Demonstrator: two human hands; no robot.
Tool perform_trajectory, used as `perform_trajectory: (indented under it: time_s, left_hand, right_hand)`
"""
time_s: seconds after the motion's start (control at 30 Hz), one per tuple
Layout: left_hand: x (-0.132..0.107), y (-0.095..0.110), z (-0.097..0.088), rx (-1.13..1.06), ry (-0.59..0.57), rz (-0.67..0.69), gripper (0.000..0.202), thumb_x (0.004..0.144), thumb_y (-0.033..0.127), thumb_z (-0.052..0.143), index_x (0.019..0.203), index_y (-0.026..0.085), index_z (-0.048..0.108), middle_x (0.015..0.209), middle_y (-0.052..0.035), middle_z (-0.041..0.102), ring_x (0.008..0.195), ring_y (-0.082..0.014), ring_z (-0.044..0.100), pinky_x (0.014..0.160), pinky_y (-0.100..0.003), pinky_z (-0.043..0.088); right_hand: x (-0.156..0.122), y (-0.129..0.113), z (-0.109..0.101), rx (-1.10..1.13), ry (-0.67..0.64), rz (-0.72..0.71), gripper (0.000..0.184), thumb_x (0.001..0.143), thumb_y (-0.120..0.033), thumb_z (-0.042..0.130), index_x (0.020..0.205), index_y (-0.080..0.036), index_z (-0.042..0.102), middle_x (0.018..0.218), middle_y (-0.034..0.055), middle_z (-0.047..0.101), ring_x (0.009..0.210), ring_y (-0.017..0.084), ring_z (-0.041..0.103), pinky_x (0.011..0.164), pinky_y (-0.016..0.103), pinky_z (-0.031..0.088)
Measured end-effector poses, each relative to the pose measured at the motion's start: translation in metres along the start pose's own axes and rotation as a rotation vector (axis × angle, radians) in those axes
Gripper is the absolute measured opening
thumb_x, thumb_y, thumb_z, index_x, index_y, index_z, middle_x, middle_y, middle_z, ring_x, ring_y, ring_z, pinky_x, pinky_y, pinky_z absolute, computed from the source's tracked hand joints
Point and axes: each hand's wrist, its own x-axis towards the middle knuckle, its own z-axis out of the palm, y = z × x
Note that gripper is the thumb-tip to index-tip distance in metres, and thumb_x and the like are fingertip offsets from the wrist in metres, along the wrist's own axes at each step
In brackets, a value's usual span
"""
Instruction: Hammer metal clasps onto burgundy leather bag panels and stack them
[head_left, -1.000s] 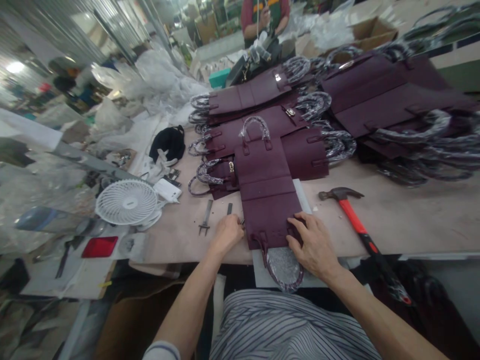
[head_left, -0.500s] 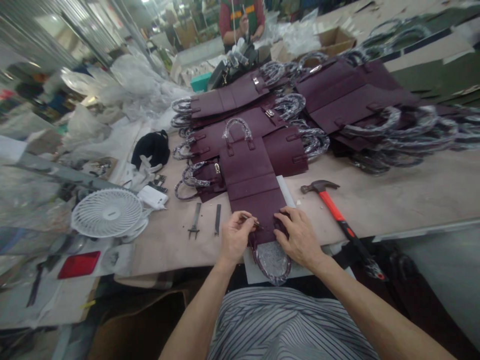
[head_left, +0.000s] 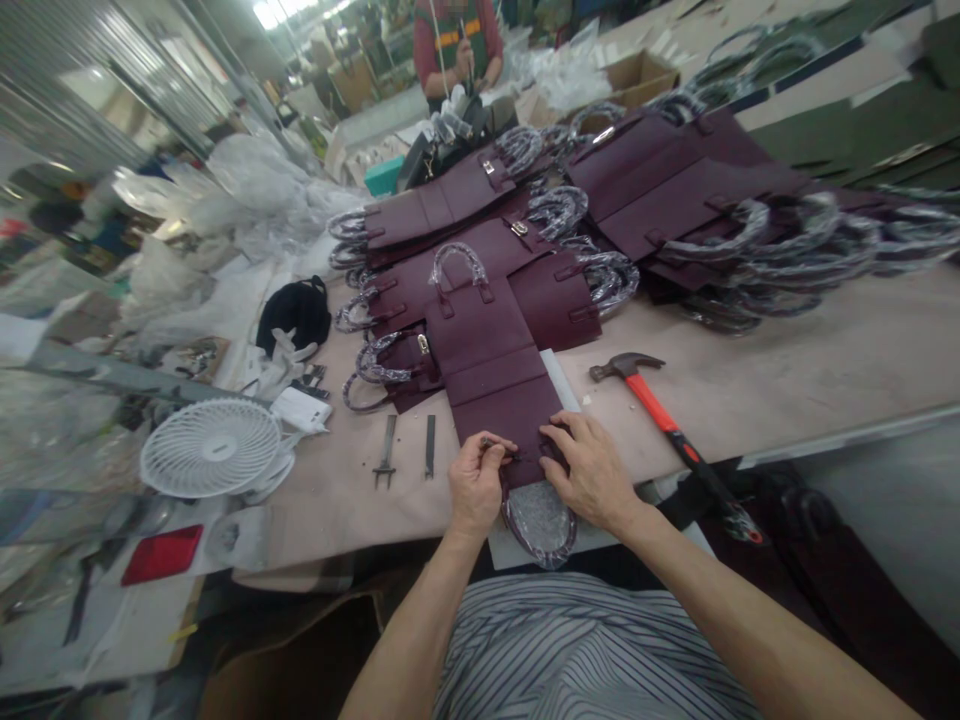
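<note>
Flat, grained burgundy leather panel [head_left: 489,352]

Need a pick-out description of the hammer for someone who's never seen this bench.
Find the long workbench piled with maroon bag panels. Near its front edge, just right of the person's right hand, lies the hammer. It is the only tool with a red-orange handle; the two metal tools beyond the left hand are bare and dark.

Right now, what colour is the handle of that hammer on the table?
The hammer handle is red-orange near the head and black toward its far end. The head view shows it.
</note>
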Motion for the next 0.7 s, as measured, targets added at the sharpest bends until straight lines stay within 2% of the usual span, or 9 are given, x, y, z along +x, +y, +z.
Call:
perform_trajectory:
  time_s: [0.1, 0.2, 0.33, 0.43, 0.5, 0.6, 0.7]
  left_hand:
    - [-0.001, 0.000, 0.001, 0.085, 0.012, 0.034, 0.016, 0.096, 0.029, 0.055, 0.090, 0.017, 0.064, 0.088, -0.0044, 0.072, 0.083, -0.0155, 0.071, 0.077, -0.028, 0.061]
    - [-0.003, -0.002, 0.003, 0.220, 0.033, 0.142, 0.015, 0.096, 0.028, 0.055, 0.090, 0.018, 0.065, 0.088, -0.0044, 0.073, 0.081, -0.0155, 0.070, 0.078, -0.028, 0.059]
    - [-0.005, -0.007, 0.002, 0.375, -0.016, 0.332, 0.018, 0.096, 0.026, 0.052, 0.092, 0.019, 0.068, 0.089, -0.0060, 0.075, 0.083, -0.0173, 0.071, 0.079, -0.030, 0.058]
    - [-0.005, -0.011, 0.000, 0.416, -0.059, 0.403, 0.019, 0.098, 0.026, 0.050, 0.095, 0.019, 0.068, 0.092, -0.0068, 0.076, 0.086, -0.0183, 0.073, 0.080, -0.030, 0.059]
    - [-0.004, -0.012, -0.001, 0.427, -0.090, 0.426, 0.019, 0.098, 0.026, 0.050, 0.096, 0.019, 0.068, 0.093, -0.0066, 0.076, 0.085, -0.0181, 0.073, 0.079, -0.030, 0.059]
    - [-0.003, -0.010, -0.002, 0.424, -0.113, 0.438, 0.019, 0.099, 0.025, 0.051, 0.097, 0.019, 0.068, 0.092, -0.0059, 0.076, 0.081, -0.0168, 0.073, 0.075, -0.028, 0.058]
    - [-0.001, -0.008, 0.000, 0.426, -0.114, 0.441, 0.018, 0.099, 0.025, 0.051, 0.096, 0.019, 0.068, 0.090, -0.0056, 0.076, 0.078, -0.0164, 0.072, 0.074, -0.027, 0.057]
  right_hand:
    - [0.000, 0.001, 0.000, 0.004, 0.002, -0.003, 0.037, 0.089, -0.028, 0.061, 0.125, -0.017, 0.061, 0.132, 0.0138, 0.054, 0.124, 0.032, 0.047, 0.105, 0.050, 0.043]
    - [-0.001, 0.000, 0.000, 0.007, 0.010, -0.006, 0.037, 0.089, -0.028, 0.061, 0.125, -0.017, 0.061, 0.131, 0.0137, 0.054, 0.124, 0.032, 0.047, 0.105, 0.050, 0.043]
    - [-0.001, 0.001, 0.001, 0.058, 0.027, -0.014, 0.034, 0.090, -0.028, 0.060, 0.123, -0.018, 0.061, 0.130, 0.0137, 0.055, 0.124, 0.032, 0.048, 0.105, 0.050, 0.043]
    - [0.000, 0.008, -0.005, 0.156, 0.075, -0.031, 0.030, 0.093, -0.033, 0.057, 0.119, -0.017, 0.061, 0.125, 0.0134, 0.057, 0.120, 0.029, 0.051, 0.103, 0.047, 0.046]
    - [-0.001, 0.019, -0.014, 0.138, 0.144, -0.013, 0.030, 0.094, -0.034, 0.055, 0.116, -0.015, 0.061, 0.121, 0.0142, 0.058, 0.117, 0.029, 0.053, 0.102, 0.045, 0.046]
    - [-0.006, 0.043, -0.036, -0.088, 0.203, 0.112, 0.033, 0.092, -0.032, 0.053, 0.115, -0.011, 0.061, 0.121, 0.0180, 0.058, 0.115, 0.033, 0.054, 0.100, 0.047, 0.045]
    - [-0.013, 0.068, -0.059, -0.323, 0.074, 0.338, 0.034, 0.087, -0.031, 0.054, 0.113, -0.009, 0.061, 0.113, 0.0215, 0.058, 0.104, 0.036, 0.056, 0.090, 0.049, 0.047]
